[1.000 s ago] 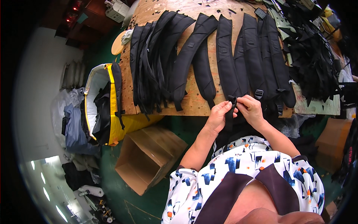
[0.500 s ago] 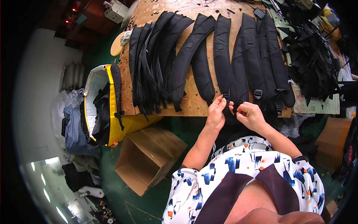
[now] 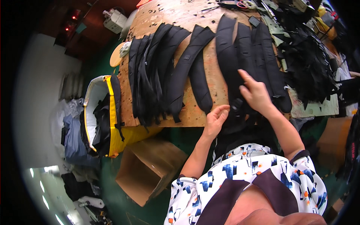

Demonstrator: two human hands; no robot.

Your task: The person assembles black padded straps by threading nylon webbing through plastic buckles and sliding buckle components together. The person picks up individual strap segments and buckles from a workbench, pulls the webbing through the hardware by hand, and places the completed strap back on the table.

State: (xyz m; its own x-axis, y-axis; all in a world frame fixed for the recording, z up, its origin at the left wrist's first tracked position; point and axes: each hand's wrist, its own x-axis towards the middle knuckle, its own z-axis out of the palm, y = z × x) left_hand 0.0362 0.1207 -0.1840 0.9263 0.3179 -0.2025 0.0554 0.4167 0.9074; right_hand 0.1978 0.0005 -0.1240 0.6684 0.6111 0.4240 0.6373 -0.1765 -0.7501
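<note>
Black padded shoulder straps lie side by side across the wooden table. My left hand (image 3: 216, 120) is at the table's near edge, thumb and fingers pinched together beside the lower end of a strap (image 3: 227, 56). What the pinch holds, if anything, is hidden. Over the lower part of the straps on the right is my right hand (image 3: 258, 95), its index finger stretched out and thumb apart. It holds nothing that I can see. A black buckle (image 3: 236, 104), blurred, shows between the two hands. Left of them, two straps cross, the upper strap (image 3: 185, 63) leaning over the other.
More straps (image 3: 150, 71) are bunched on the table's left. Black scraps (image 3: 309, 71) heap up at the right. A yellow-edged bag (image 3: 111, 123) and an open cardboard box (image 3: 150, 165) stand left of me. Scissors (image 3: 243, 4) lie at the far edge.
My right hand has moved up from the buckle end, its index finger now extended. My left hand stays near the table edge. The strap between them has shifted against those on its right.
</note>
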